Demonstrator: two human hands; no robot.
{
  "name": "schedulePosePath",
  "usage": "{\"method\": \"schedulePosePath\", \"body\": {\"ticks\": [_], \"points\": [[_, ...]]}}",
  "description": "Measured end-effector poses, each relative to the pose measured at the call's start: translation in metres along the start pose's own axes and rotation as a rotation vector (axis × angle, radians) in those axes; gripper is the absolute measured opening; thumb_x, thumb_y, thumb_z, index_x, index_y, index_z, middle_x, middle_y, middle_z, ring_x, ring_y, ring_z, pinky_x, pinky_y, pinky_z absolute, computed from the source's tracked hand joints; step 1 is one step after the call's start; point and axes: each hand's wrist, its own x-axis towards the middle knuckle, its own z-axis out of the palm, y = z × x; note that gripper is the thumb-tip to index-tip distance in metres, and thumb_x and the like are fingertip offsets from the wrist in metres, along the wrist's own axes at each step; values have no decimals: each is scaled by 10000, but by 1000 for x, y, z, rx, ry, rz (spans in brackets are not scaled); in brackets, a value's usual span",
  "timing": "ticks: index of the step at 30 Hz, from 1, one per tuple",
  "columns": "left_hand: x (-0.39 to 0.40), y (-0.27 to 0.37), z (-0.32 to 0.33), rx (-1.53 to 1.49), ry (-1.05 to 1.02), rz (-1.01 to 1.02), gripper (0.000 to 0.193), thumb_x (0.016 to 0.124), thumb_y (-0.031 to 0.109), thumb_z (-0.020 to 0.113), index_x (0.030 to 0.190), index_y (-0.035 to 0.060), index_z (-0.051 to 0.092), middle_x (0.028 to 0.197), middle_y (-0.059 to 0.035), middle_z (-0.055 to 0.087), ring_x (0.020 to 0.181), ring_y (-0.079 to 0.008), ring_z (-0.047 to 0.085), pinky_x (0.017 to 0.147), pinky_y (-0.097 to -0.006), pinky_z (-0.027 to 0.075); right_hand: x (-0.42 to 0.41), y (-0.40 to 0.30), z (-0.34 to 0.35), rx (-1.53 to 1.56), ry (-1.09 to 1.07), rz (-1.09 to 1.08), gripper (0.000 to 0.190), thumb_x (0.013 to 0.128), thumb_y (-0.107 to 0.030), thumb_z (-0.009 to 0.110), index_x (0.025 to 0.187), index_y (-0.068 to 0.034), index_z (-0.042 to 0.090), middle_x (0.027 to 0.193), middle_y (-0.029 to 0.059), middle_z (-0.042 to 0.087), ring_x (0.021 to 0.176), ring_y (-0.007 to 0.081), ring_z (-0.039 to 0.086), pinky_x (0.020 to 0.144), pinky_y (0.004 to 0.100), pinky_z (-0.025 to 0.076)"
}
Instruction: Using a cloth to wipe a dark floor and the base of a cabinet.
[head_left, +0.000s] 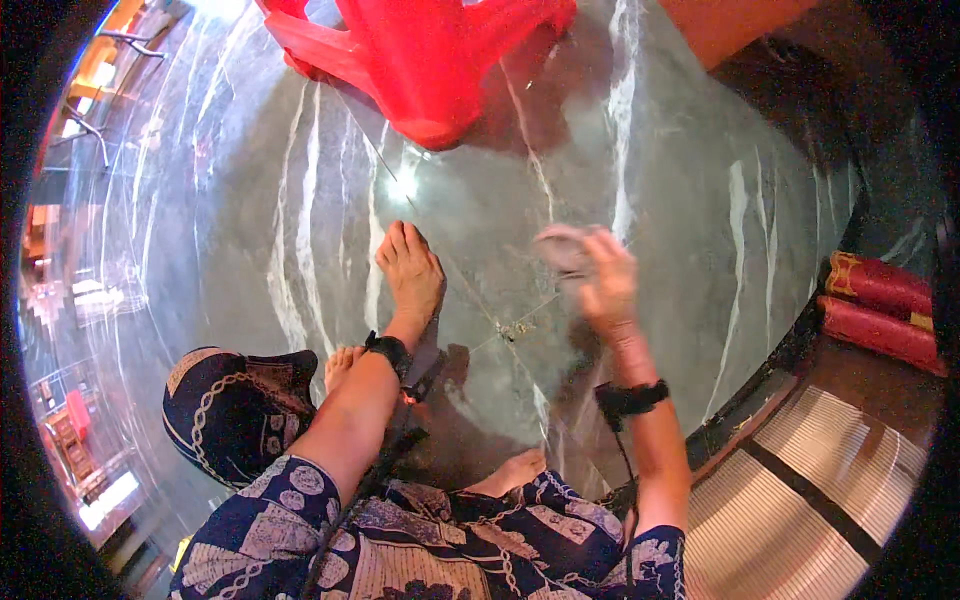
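Observation:
My right hand (611, 277), blurred by motion, grips a roundish, greyish-pink object (562, 251). The blur hides whether it is a cloth, a pad or something firmer. A small heap of debris (514, 330) lies on the grey marbled tile floor (465, 202), where two joints cross, below and left of that hand. My left hand (412, 270) is back-up, at or on the floor, its fingers close together. Its palm side is hidden. Both wrists wear black straps, and a cord runs from the right one.
A red plastic piece of furniture (427, 82) stands on the floor ahead. Red rolled items (877, 315) lie at the right, beyond a dark raised edge. A ribbed, translucent panel (810, 465) is at lower right. My bare foot (517, 472) and patterned clothing (450, 532) are close below.

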Motion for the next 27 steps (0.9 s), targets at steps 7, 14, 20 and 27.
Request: {"method": "schedulePosePath", "body": {"ticks": [7,14,20,27], "points": [[0,6,-6,-14,-21,20,563,779,75,611,1297,-44,426,1372,-219,402,1262,-379,380,1052,-487,276,-77,71,-36,-341,-108,316,691,688,-151,717,1342,-58,514,1400,180,482,1242,402,473,1045,487,383],[-2,3,-6,27,48,34,534,783,68,613,1280,-43,452,1353,-207,436,1242,-361,411,1038,-481,298,-103,-63,47,-225,-123,307,713,693,-52,600,1394,-42,472,1474,154,418,1315,374,390,1107,495,282],[-1,7,-1,34,62,46,500,791,80,612,1254,-37,464,1318,-188,454,1232,-345,423,1028,-465,308,-107,-105,44,-121,-80,259,691,708,-60,578,1390,-25,469,1424,160,460,1304,369,412,1080,492,315],[-4,-5,-3,38,56,16,481,799,82,599,1247,-33,469,1321,-183,442,1230,-343,420,1021,-457,311,-207,-41,-50,-186,107,596,614,771,-93,536,1371,19,468,1362,258,473,1275,402,439,1085,475,338]]}}
